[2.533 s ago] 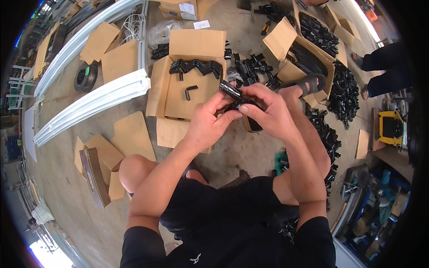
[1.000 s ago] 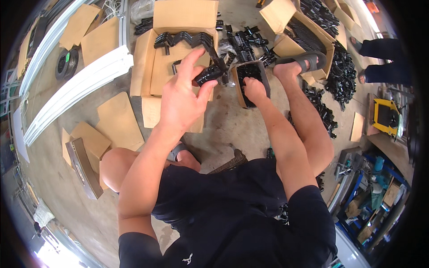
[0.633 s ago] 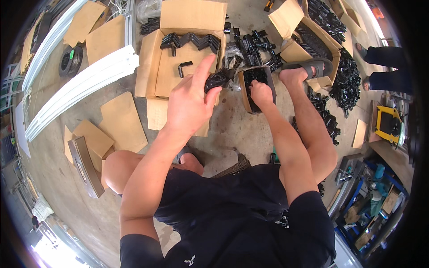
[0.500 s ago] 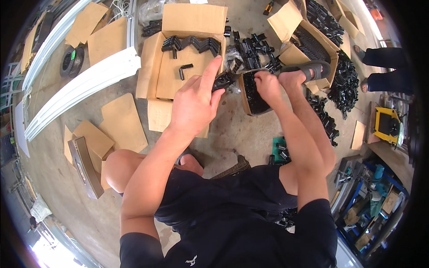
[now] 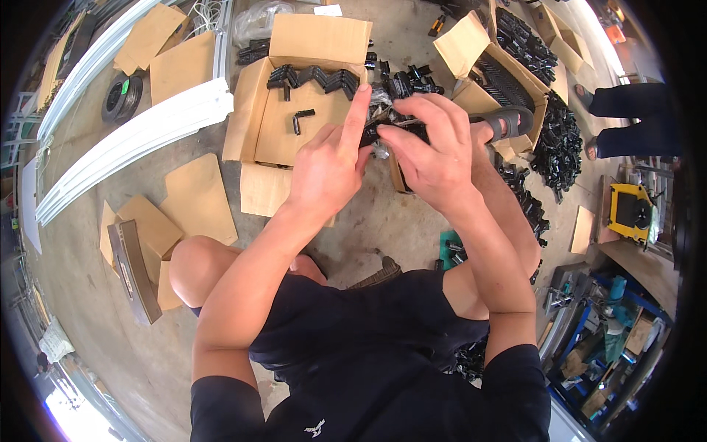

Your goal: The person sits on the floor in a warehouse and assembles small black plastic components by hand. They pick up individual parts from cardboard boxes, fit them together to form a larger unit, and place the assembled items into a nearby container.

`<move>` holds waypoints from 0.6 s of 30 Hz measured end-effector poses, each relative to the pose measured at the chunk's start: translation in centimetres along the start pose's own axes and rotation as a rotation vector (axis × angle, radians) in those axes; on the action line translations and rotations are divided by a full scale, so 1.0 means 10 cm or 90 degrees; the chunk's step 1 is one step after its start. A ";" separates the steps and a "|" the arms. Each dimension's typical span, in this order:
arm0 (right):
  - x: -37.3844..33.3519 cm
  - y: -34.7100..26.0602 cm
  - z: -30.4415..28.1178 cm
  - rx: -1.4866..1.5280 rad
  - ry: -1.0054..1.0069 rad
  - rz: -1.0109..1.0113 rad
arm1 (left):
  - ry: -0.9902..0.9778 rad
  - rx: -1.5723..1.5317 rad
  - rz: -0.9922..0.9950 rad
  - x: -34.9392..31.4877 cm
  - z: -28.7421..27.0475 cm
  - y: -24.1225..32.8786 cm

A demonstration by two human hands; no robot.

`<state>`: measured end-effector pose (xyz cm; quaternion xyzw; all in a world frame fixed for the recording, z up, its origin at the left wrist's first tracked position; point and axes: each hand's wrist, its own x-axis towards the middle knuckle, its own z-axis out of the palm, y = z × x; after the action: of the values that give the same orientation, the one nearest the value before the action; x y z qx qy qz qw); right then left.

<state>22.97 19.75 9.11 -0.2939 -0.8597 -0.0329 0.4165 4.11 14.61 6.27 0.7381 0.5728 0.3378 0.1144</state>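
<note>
My left hand (image 5: 324, 166) is closed around a black fitting (image 5: 370, 135), its index finger stretched out toward the open cardboard box (image 5: 247, 114). From the other side, my right hand (image 5: 436, 147) bends over the same fitting. Its thumb rests against the fitting and its fingers curl above, hiding much of the far end. Inside the box, a row of black angled fittings (image 5: 313, 77) lies nested along the far side. One loose angled fitting (image 5: 300, 120) sits alone on the box's bottom. A small tray (image 5: 398, 175) shows partly below my right hand.
Heaps of black fittings (image 5: 556, 147) lie on the floor at right, beside another open carton (image 5: 460, 48). Long white profiles (image 5: 140, 147) and flattened cardboard (image 5: 199, 195) are at left. My sandalled foot (image 5: 504, 125) stands beyond the right hand; another person's legs (image 5: 633, 121) are at far right.
My right hand has left the small tray and come left to the fitting in my left hand. The left hand keeps its grip and has barely moved.
</note>
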 end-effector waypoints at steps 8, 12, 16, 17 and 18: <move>-0.04 0.04 0.10 -0.078 -0.065 -0.024 | -0.004 0.012 0.018 0.03 0.01 0.08; -0.03 0.00 0.13 -0.071 -0.080 -0.006 | 0.008 0.008 0.024 0.02 0.00 0.09; -0.04 0.01 0.14 -0.057 -0.120 -0.005 | 0.001 0.012 0.015 0.02 -0.03 0.08; -0.05 0.01 0.15 -0.053 -0.118 -0.004 | 0.002 0.011 0.017 0.01 -0.04 0.08; -0.05 0.02 0.16 -0.049 -0.116 -0.003 | 0.004 0.010 0.019 0.01 -0.04 0.07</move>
<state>22.22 20.09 7.67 -0.3092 -0.8930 -0.0401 0.3247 4.45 14.40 7.00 0.7462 0.5649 0.3371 0.1021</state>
